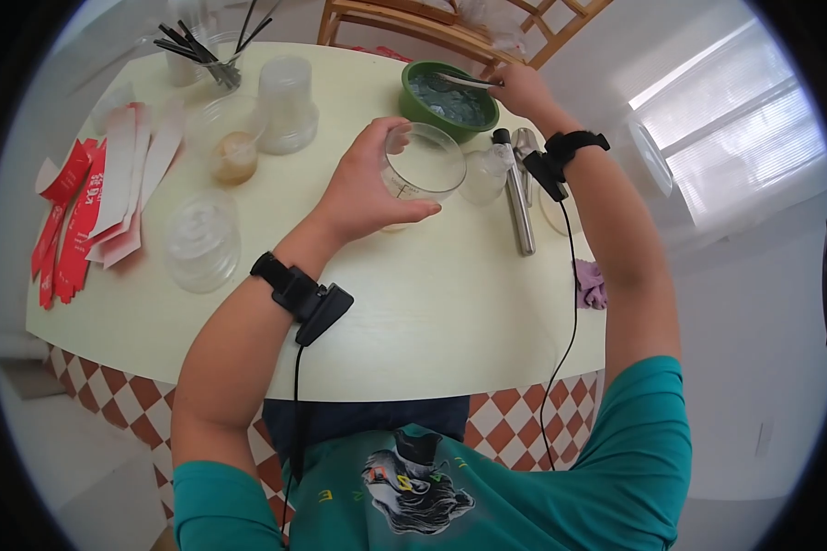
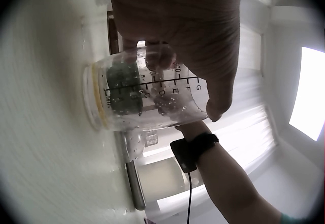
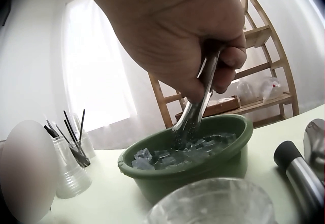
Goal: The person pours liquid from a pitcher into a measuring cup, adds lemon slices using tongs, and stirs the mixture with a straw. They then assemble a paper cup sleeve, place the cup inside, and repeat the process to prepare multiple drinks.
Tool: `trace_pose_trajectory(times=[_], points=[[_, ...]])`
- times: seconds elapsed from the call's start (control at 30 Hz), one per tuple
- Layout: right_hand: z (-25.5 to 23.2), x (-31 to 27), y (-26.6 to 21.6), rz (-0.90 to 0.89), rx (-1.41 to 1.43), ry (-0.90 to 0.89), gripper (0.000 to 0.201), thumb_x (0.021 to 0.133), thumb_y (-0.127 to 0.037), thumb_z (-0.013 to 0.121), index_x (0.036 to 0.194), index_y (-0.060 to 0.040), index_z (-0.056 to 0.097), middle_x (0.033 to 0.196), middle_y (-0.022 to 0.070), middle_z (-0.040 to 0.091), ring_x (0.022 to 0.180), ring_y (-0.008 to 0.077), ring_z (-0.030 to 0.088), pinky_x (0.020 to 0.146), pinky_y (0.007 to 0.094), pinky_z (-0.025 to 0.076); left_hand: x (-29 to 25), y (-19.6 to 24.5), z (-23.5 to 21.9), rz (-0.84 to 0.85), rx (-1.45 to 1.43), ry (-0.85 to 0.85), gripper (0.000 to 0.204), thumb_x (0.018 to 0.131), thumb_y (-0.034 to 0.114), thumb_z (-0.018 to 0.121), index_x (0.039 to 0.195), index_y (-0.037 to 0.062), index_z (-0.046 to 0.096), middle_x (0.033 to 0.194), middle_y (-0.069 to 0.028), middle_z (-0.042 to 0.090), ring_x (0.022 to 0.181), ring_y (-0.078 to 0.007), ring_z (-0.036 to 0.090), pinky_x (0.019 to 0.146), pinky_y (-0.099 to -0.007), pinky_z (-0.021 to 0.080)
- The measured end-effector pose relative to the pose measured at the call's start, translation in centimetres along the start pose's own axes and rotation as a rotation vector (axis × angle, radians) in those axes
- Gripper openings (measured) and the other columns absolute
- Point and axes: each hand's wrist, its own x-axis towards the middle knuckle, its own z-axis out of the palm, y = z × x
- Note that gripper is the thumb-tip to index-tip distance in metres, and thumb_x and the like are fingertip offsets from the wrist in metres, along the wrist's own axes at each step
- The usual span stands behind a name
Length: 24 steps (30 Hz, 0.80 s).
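Observation:
A clear cup (image 1: 423, 163) with printed measuring lines stands on the table, and my left hand (image 1: 363, 179) holds it around the side, thumb toward the front. In the left wrist view the cup (image 2: 147, 89) shows letters, droplets and a yellowish layer at its base. My right hand (image 1: 524, 92) grips metal tongs (image 1: 469, 82) over a green bowl (image 1: 418, 110). The right wrist view shows the tongs (image 3: 195, 107) pointing down into ice cubes (image 3: 170, 159) in the bowl, fingers curled round the handle. Whether a cube is between the tips cannot be told.
Right of the cup lie a metal rod with a black end (image 1: 521, 207), a small clear bottle (image 1: 485, 174) and other metal tools. At left are stacked clear cups (image 1: 286, 101), black straws (image 1: 213, 69), a clear lid (image 1: 202, 241), a container with brownish contents (image 1: 234, 158) and red-and-white strips (image 1: 83, 211).

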Motion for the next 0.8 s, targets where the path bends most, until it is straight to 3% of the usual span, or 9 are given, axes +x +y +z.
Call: trace_pose_trajectory(times=[0.03, 0.27, 0.33, 0.63, 0.73, 0.8], points=[[0.0, 0.2, 0.1, -0.002, 0.002, -0.003, 0.023, 0.078, -0.023, 0.066, 0.097, -0.0107, 0.073, 0.09, 0.0142, 0.069, 0.087, 0.0332, 0.065, 0.078, 0.0415, 0.052, 0.0, 0.1, 0.0, 0.003, 0.008, 0.005, 0.084, 0.058, 0.021, 0.085, 0.128, 0.0028, 0.043, 0.123, -0.0145, 0.053, 0.119, -0.0276, 0.052, 0.1, -0.0369, 0.043], [-0.8, -1.2, -0.4, -0.057, 0.046, -0.062, 0.022, 0.078, -0.021, 0.067, 0.097, -0.0108, 0.073, 0.089, 0.0148, 0.069, 0.087, 0.0333, 0.065, 0.078, 0.0411, 0.052, 0.0, -0.4, 0.0, 0.026, 0.028, 0.01, 0.084, 0.057, 0.021, 0.085, 0.127, 0.0023, 0.043, 0.124, -0.0145, 0.053, 0.119, -0.0277, 0.052, 0.1, -0.0372, 0.043], [-0.5, -1.1, -0.5, -0.044, 0.066, -0.032, 0.022, 0.078, -0.02, 0.067, 0.097, -0.0105, 0.073, 0.089, 0.0148, 0.069, 0.087, 0.0333, 0.064, 0.077, 0.0413, 0.052, 0.0, -0.6, 0.0, 0.011, 0.018, -0.007, 0.086, 0.058, 0.017, 0.084, 0.131, 0.0103, 0.04, 0.126, -0.0095, 0.051, 0.121, -0.0233, 0.049, 0.101, -0.0449, 0.041], [-2.3, -2.9, 1.7, -0.053, 0.098, 0.033, 0.024, 0.08, -0.019, 0.067, 0.101, -0.0091, 0.071, 0.091, 0.0146, 0.069, 0.088, 0.0342, 0.064, 0.078, 0.0417, 0.051, 0.1, -0.6, 0.1, 0.009, 0.037, -0.001, 0.086, 0.058, 0.017, 0.085, 0.131, 0.0107, 0.04, 0.126, -0.0087, 0.051, 0.122, -0.0236, 0.049, 0.101, -0.0453, 0.04], [-3.0, -4.4, 3.2, -0.138, 0.264, 0.127, 0.026, 0.082, -0.02, 0.068, 0.104, -0.0073, 0.07, 0.086, 0.0127, 0.069, 0.08, 0.0286, 0.065, 0.073, 0.0386, 0.05, 0.1, -0.9, 0.2, 0.01, 0.044, 0.01, 0.086, 0.057, 0.016, 0.085, 0.131, 0.0109, 0.04, 0.125, -0.0087, 0.052, 0.121, -0.0235, 0.049, 0.101, -0.0456, 0.04], [-6.3, -7.2, 2.2, -0.031, 0.472, 0.001, 0.025, 0.084, -0.015, 0.068, 0.106, -0.0035, 0.069, 0.08, 0.0089, 0.066, 0.073, 0.0191, 0.062, 0.069, 0.0323, 0.049, 0.1, -0.9, 0.2, 0.01, 0.043, 0.012, 0.086, 0.057, 0.016, 0.085, 0.131, 0.011, 0.04, 0.125, -0.0086, 0.052, 0.121, -0.0234, 0.049, 0.101, -0.0456, 0.04]])
